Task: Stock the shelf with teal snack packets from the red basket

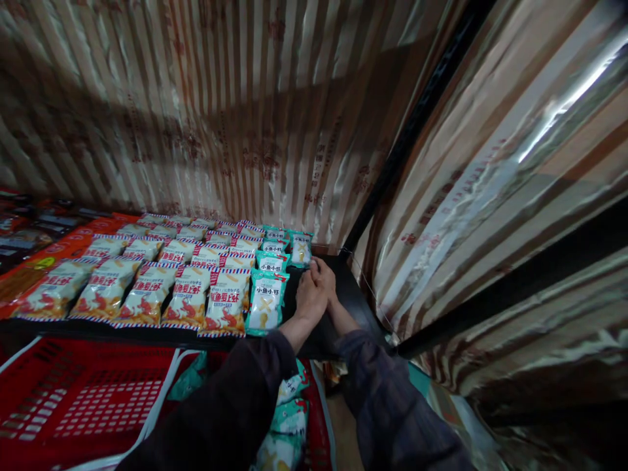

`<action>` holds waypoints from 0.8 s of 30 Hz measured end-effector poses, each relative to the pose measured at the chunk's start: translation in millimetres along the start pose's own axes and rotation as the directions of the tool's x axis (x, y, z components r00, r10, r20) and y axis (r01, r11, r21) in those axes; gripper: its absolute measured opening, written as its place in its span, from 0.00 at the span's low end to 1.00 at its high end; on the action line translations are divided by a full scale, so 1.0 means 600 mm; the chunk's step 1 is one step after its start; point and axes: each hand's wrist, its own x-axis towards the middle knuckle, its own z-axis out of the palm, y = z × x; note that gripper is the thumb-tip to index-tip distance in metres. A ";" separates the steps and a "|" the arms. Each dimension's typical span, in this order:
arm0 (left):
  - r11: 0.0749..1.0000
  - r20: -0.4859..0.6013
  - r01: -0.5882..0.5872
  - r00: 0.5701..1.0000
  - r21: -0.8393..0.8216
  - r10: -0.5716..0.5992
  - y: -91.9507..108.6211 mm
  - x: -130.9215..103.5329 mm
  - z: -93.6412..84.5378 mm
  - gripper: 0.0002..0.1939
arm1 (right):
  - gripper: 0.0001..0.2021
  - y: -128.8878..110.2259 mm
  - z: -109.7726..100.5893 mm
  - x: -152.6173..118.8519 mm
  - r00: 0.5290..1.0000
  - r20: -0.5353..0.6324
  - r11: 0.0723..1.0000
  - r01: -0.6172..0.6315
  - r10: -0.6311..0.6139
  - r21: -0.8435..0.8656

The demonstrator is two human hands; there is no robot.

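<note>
My left hand (311, 297) and my right hand (326, 280) are together over the right end of a black shelf (354, 297). The fingers of both are curled in, and whatever they hold, if anything, is hidden. Just beyond them a small teal-and-white snack bag (301, 249) stands upright, with my fingertips close to its lower right corner; contact is unclear. Left of my hands runs a row of the same teal bags, its front bag (266, 302) near the shelf's front edge. Larger white snack bags (226, 301) with red lettering fill several rows further left.
Orange packets (29, 291) and dark packets lie at the far left. Below the shelf are a red basket (98, 386) and another with teal bags (288, 418) under my forearms. Film-wrapped cartons (275, 131) rise behind and at right, beside a black post (392, 170).
</note>
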 end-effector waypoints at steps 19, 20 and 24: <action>0.713 -0.150 -0.293 0.860 0.637 0.487 -0.234 -0.112 -0.256 0.28 | 0.30 -0.105 0.071 -0.210 0.985 0.125 0.983 -0.138 0.123 0.120; 0.710 -0.141 -0.296 0.862 0.639 0.486 -0.233 -0.109 -0.255 0.28 | 0.30 -0.108 0.073 -0.212 0.984 0.128 0.985 -0.137 0.123 0.103; 0.701 -0.124 -0.322 0.854 0.636 0.506 -0.233 -0.102 -0.251 0.27 | 0.30 -0.105 0.080 -0.214 0.989 0.112 0.993 -0.101 0.094 0.055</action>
